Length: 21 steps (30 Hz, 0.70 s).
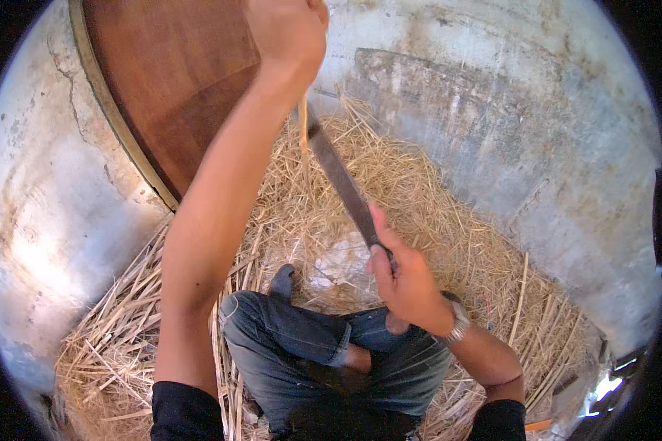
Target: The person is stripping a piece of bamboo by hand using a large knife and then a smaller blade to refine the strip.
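My right hand [412,290] is wrapped round the handle of a long, dark-bladed knife [340,175], its thumb pointing up along the blade. The blade slants up and to the left over the straw. Raised at the top edge, my left hand [290,33] is closed, with part of its fingers cut off by the picture. Below its wrist hangs a thin, pale strip of bamboo or cane [304,126], next to the far end of the blade. That strip appears to come from my left hand, though the grip itself is hidden.
Thin shavings [412,173] lie heaped ahead of my crossed legs [287,345]. Longer split strips [125,312] cover the floor on the left. A stained, pale wall [493,110] curves round the right, and a brown wooden panel [176,66] stands at the upper left.
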Motion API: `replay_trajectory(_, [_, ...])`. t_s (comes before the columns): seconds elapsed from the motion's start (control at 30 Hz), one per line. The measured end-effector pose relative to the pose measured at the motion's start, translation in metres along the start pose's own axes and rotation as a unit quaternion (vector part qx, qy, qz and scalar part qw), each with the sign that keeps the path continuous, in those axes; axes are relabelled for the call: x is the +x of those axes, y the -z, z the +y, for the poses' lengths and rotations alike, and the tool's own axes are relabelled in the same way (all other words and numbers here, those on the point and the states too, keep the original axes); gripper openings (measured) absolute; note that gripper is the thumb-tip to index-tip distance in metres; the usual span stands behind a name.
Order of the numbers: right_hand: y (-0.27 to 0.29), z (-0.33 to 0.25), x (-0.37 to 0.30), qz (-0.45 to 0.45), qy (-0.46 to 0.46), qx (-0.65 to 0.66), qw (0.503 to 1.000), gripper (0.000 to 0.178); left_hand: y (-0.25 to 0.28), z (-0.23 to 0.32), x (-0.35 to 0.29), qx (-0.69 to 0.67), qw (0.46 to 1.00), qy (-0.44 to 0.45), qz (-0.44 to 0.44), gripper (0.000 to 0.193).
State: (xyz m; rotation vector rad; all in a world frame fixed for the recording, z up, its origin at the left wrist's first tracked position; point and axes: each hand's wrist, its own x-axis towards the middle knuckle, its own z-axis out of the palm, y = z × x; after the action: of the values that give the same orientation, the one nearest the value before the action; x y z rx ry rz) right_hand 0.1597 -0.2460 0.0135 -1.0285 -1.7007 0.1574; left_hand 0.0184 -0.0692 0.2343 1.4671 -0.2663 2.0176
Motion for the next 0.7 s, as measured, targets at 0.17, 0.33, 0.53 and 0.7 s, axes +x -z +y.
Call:
replay_trajectory(0.17, [0.058,-0.059,0.044,0.06,-0.262,0.223,0.937,0.046,0.016,0.021,0.005,0.052,0.998,0.031,-0.021,0.05])
replay_trajectory(0.33, [0.049,-0.081,0.062,0.352,-0.035,0.056,0.934,0.048,0.016,0.015,0.006,0.032,0.999,0.018,-0.002,0.049])
replay_trajectory(0.53, [0.011,-0.033,0.007,-0.141,-0.154,-0.041,0.977,0.064,0.019,0.028,-0.002,0.009,1.0,-0.015,-0.007,0.047])
replay_trajectory(0.7, [0.041,-0.057,0.041,0.034,-0.109,0.03,0.993,0.051,0.029,0.019,-0.003,-0.369,0.92,0.069,-0.115,0.047])
